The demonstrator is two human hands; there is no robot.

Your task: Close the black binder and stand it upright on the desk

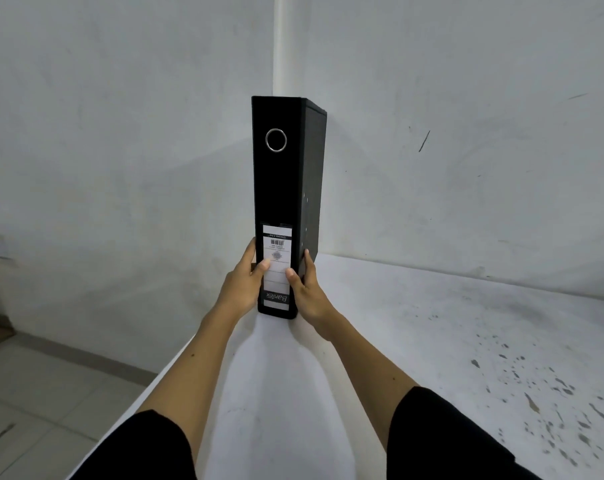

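The black binder (280,181) is closed and stands upright near the left edge of the white desk (432,341), spine facing me, with a metal finger ring near its top and a white label, upside down, at its bottom. My left hand (241,289) grips the lower left side of the spine, thumb on the label. On the lower right side sits my right hand (305,292), thumb on the label and fingers along the cover. The binder's bottom edge looks to rest on the desk.
White walls meet in a corner just behind the binder. The desk's left edge runs diagonally below my left arm, with tiled floor (34,393) beyond it. Dark specks mark the desk at the right (536,410).
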